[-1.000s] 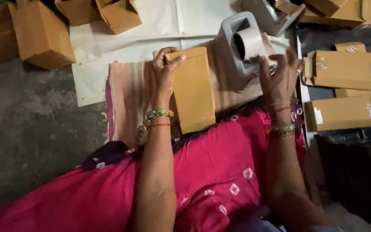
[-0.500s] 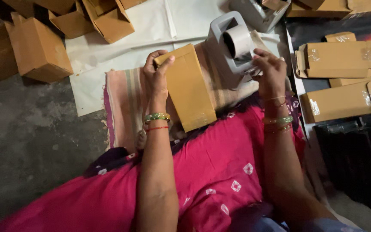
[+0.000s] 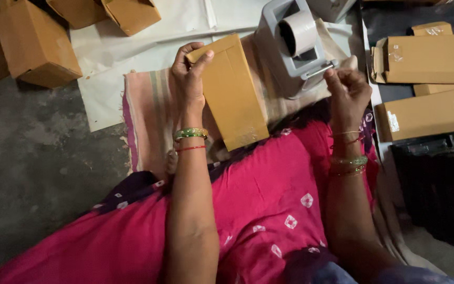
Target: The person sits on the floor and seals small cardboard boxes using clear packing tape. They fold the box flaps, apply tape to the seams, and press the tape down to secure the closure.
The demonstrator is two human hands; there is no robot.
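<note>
My left hand (image 3: pixel 190 73) grips the far end of a long brown cardboard box (image 3: pixel 232 94) that lies on my lap over a striped cloth (image 3: pixel 151 110). A strip of clear tape shows on the box's near end. My right hand (image 3: pixel 345 92) is closed at the front of a grey tape dispenser (image 3: pixel 290 50) with a white tape roll (image 3: pixel 298 31). Its fingers pinch at the cutter bar, and whether they hold tape I cannot tell. Green and red bangles sit on both wrists.
Sealed brown boxes (image 3: pixel 426 52) are stacked at the right on a dark surface. Open cardboard boxes (image 3: pixel 32 44) stand at the upper left on a grey floor (image 3: pixel 32 173). A white sheet (image 3: pixel 148 47) lies under the cloth. My pink garment (image 3: pixel 258 210) fills the foreground.
My right hand has slid down from the side of the dispenser to its front cutter. My left hand keeps its grip on the box, which has barely moved.
</note>
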